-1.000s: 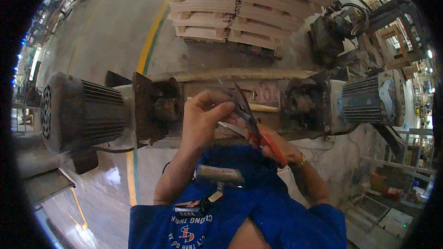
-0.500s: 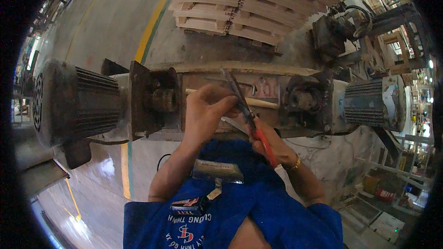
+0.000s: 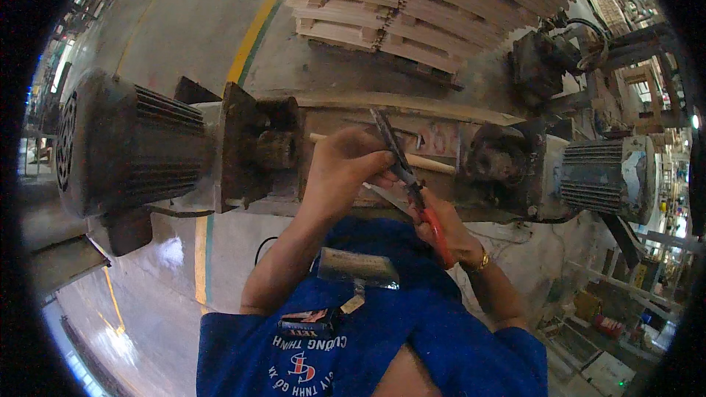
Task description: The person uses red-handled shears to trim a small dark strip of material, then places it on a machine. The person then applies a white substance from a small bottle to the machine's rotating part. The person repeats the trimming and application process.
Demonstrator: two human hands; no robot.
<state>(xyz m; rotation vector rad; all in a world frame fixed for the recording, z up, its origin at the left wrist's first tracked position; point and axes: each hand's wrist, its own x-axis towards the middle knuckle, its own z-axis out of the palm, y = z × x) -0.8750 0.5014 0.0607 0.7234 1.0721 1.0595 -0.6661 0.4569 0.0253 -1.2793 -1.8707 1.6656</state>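
Note:
In my right hand [image 3: 445,228] is a long, narrow dark tool with a red handle [image 3: 437,234]; its dark shaft slants up and away to the left. My left hand [image 3: 346,169] is closed, thumb and fingers pinched together against the shaft; whatever lies between them is hidden. A thin pale strip [image 3: 386,197] shows between the two hands, and I cannot tell what it belongs to. Beyond my hands, a light wooden rod [image 3: 434,165] lies across the bench of the machine, near a bent metal rod [image 3: 413,134].
A large dark motor [image 3: 158,147] flanks me on the left, a grey motor [image 3: 607,176] on the right, each with a dark machine head inward. Stacked pale wooden boards [image 3: 456,7] stand beyond the bench. Another dark machine [image 3: 540,66] is at the far right.
The whole view has shifted slightly, so the bench and motors sit a little to the right. My hands keep the same hold, with the tool at much the same slant.

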